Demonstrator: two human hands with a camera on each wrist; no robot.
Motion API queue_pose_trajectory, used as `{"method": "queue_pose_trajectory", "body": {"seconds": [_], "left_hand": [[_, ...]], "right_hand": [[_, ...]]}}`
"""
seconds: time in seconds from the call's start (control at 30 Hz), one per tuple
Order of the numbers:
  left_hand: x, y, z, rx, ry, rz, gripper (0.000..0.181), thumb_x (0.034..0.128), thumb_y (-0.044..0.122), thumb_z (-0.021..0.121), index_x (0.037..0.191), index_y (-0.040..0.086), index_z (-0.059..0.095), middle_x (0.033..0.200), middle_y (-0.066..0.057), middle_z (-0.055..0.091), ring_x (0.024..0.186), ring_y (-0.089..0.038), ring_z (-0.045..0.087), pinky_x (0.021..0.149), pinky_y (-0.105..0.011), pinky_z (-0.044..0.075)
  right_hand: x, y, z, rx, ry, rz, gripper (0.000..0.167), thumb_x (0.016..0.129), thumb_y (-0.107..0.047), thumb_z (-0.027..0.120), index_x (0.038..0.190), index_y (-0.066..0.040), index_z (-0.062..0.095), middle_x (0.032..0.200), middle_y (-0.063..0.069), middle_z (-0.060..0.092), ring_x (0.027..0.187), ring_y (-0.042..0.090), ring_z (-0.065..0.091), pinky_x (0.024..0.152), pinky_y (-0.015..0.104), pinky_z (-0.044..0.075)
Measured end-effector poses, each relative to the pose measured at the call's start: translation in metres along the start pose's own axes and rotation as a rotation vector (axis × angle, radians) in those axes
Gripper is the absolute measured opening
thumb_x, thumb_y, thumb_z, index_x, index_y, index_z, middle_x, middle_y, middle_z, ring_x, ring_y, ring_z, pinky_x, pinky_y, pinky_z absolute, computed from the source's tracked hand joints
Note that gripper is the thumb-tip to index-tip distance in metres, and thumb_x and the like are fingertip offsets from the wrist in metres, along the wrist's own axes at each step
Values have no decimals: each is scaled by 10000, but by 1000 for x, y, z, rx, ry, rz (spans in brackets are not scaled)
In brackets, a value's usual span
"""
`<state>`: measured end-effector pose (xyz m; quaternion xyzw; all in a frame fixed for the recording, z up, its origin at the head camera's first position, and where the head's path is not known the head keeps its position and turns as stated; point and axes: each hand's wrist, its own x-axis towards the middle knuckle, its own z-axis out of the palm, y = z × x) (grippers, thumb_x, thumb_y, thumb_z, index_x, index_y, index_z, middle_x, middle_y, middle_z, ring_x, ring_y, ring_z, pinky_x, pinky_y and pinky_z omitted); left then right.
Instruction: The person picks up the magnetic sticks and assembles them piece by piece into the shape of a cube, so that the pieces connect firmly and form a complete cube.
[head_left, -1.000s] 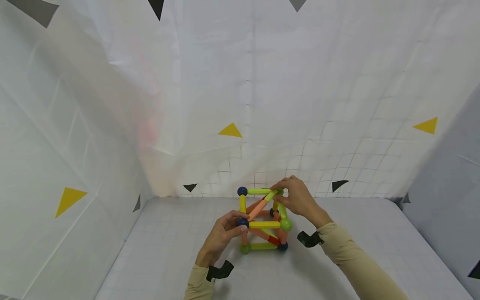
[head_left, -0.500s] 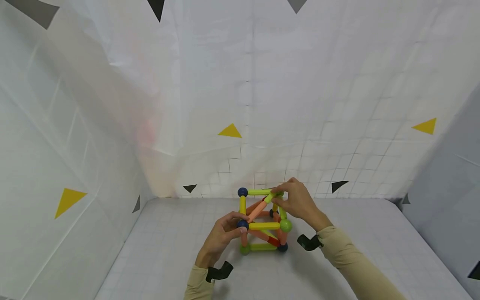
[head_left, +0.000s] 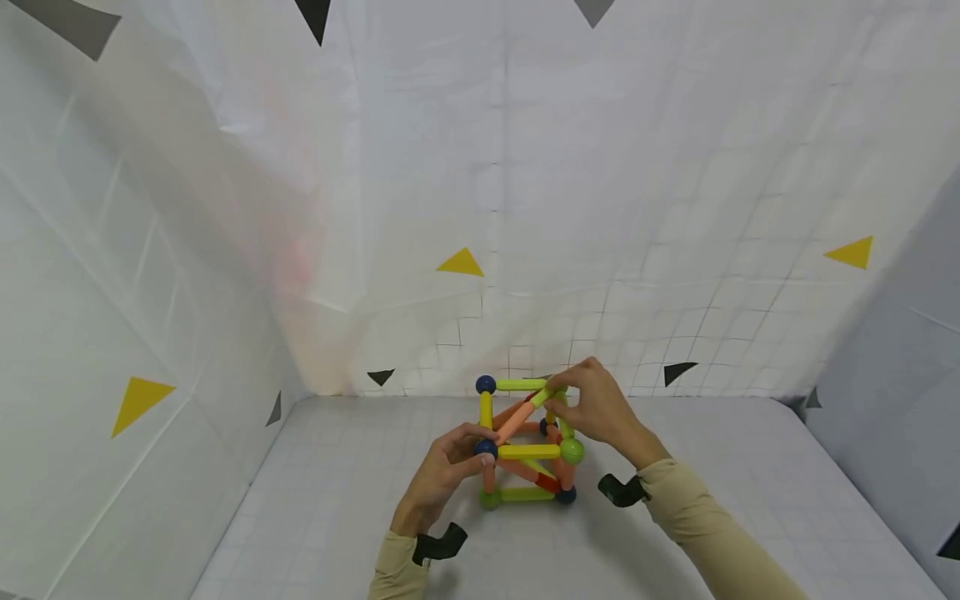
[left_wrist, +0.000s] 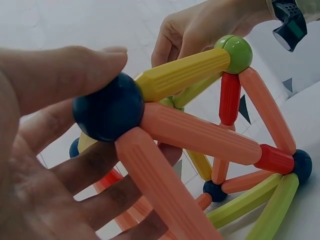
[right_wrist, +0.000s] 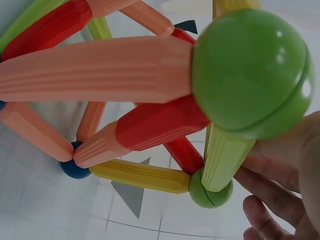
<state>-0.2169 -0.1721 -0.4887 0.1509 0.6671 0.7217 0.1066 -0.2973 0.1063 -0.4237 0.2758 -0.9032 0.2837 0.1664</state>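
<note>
A cube-shaped frame of magnetic rods and balls stands on the white surface. My left hand holds the dark blue ball at its upper front-left corner, thumb on top and fingers behind and below. From that corner a diagonal rod, salmon with a yellow-green end, slants across the top to the back right. My right hand pinches the yellow-green end between thumb and index finger, by the back-right corner. That corner's ball is mostly hidden in the head view. A green ball fills the right wrist view's upper right.
White sheeting with yellow and dark triangle marks forms the back wall and sides. The white tabletop extends around the frame. A black wrist camera mount sits on the left wrist and another on the right.
My right hand has shifted slightly downward at the end of the diagonal rod. My left hand stays on the blue ball, and the frame stands in the same place.
</note>
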Motion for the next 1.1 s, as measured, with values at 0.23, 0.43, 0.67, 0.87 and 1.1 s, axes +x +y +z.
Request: {"method": "queue_pose_trajectory", "body": {"seconds": [0.23, 0.43, 0.67, 0.87, 1.1], "left_hand": [[1, 0, 0, 9, 1, -8, 392, 1017, 176, 733, 1383, 75, 632, 1400, -88, 626, 1283, -243, 624, 1086, -435, 520], [6, -2, -3, 25, 6, 8, 390, 1023, 178, 726, 1394, 99, 638, 1464, -98, 592, 1314, -265, 616, 1103, -469, 510], [9, -6, -7, 35, -4, -5, 435, 1029, 191, 720, 1447, 135, 614, 1567, -101, 518, 1360, -290, 591, 1134, -485, 486], [11, -7, -11, 70, -23, 9, 532, 1044, 195, 696, 1547, 166, 526, 1527, -162, 566, 1298, -300, 635, 1112, -479, 493], [3, 5, -22, 196, 48, -35, 652, 1053, 316, 688, 1626, 354, 379, 1405, -155, 670, 1270, -276, 654, 1113, -546, 473]], "right_hand": [[-6, 4, -6, -15, 11, 9, 277, 874, -194, 886, 1118, -85, 815, 1155, 73, 793, 1084, 300, 589, 893, 518, 516], [-10, 14, -18, -23, 42, 15, 331, 893, -180, 868, 1190, -56, 791, 1269, 119, 762, 1169, 364, 601, 957, 594, 521], [-24, 34, -33, -37, 44, 69, 337, 922, -190, 842, 1221, -53, 770, 1298, 148, 747, 1195, 394, 592, 974, 629, 506], [-37, 57, -51, -67, 76, 91, 364, 930, -187, 832, 1247, -29, 751, 1294, 188, 740, 1194, 437, 591, 972, 661, 481], [-55, 85, -78, -76, 77, 145, 409, 978, -227, 782, 1305, 9, 711, 1301, 259, 709, 1228, 513, 556, 961, 701, 446]]}}
